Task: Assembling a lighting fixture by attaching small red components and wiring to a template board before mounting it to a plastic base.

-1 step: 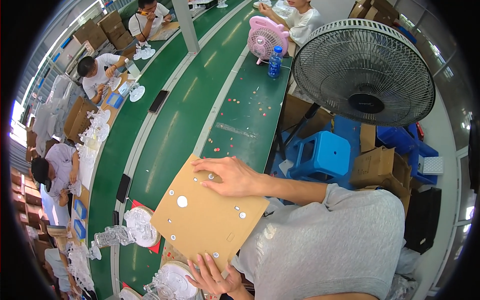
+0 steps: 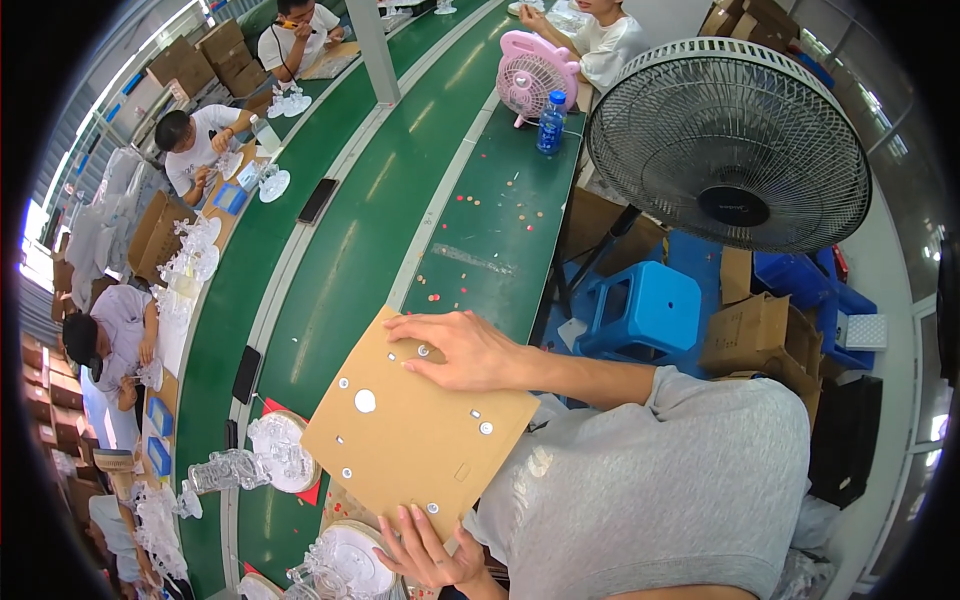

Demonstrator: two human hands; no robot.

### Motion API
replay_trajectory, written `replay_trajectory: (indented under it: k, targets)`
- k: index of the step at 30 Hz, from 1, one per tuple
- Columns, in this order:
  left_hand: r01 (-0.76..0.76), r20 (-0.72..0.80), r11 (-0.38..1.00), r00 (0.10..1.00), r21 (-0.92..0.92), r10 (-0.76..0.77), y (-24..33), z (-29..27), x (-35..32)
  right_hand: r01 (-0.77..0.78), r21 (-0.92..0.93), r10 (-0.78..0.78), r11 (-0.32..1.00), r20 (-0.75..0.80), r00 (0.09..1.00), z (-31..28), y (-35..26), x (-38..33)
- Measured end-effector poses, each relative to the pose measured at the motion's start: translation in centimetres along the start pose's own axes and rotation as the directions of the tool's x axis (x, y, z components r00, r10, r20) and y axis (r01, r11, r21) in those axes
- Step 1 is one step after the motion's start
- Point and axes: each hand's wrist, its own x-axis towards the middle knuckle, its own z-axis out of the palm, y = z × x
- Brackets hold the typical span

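Holding a brown cardboard panel [image 2: 415, 430] flat above the near end of the green counter [image 2: 340, 290], tilted a little, dotted with small silvery studs and one larger white disc [image 2: 365, 401]. Right hand [image 2: 455, 350] spread flat on the upper edge, fingers open and pressing down, fingertips just beside a stud [image 2: 423, 351]. Left hand [image 2: 425, 550] under the lower edge, fingers [image 2: 408, 520] curled up over the rim, grip closed lightly on the cardboard.

Best handled, by the look of it, with both palms kept level so the loose-looking studs do not slide; pressing from above only while the lower hand bears the weight; keeping fingertips beside the studs, not on top of them.

Just under and left of the panel: clear moulded plastic pieces on round plates [image 2: 285, 450], another plate [image 2: 350, 555] near the left hand, red paper beneath. Black phone [image 2: 246, 374] on the conveyor strip to the left, a second phone [image 2: 317, 200] farther up. Small red and orange bits scattered on the counter beyond the panel. Farther along: blue bottle [image 2: 550, 122] and pink desk fan [image 2: 530, 78]. To the right: large black standing fan [image 2: 728, 145], blue plastic stool [image 2: 640, 310], cardboard boxes [image 2: 755, 335]. Other people seated at work along the far side and far end.
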Motion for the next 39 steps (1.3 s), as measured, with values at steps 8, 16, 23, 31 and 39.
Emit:
replay_trajectory:
  k: [8, 16, 23, 31, 39]
  targets:
    - [-0.021, -0.096, 0.960, 0.995, -0.280, -0.006, 0.7, 1.3, 0.5, 0.066, 0.041, -0.063, 0.997, -0.067, 0.996, -0.9, 0.2, 0.8]
    - [0.383, 0.026, 0.829, 0.912, -0.407, -0.409, -0.1, -0.3, 1.8, 0.067, -0.039, -0.067, 0.997, 0.016, 0.998, 0.1, 0.0, 1.7]
    - [0.627, 0.400, 0.233, 0.696, -0.743, -0.597, 0.9, -0.4, 1.6, 0.098, -0.075, -0.097, 0.992, 0.011, 0.995, 0.1, 0.4, 1.3]
    - [0.617, 0.298, 0.148, 0.558, -0.773, -0.774, 2.7, 0.0, 1.9, 0.129, -0.116, -0.129, 0.985, 0.001, 0.992, 0.2, 0.4, 1.6]
    - [0.638, 0.637, -0.300, 0.397, -0.709, -0.661, 2.0, -0.6, 0.1, 0.120, -0.101, -0.119, 0.988, 0.015, 0.993, 0.4, 0.1, 1.7]
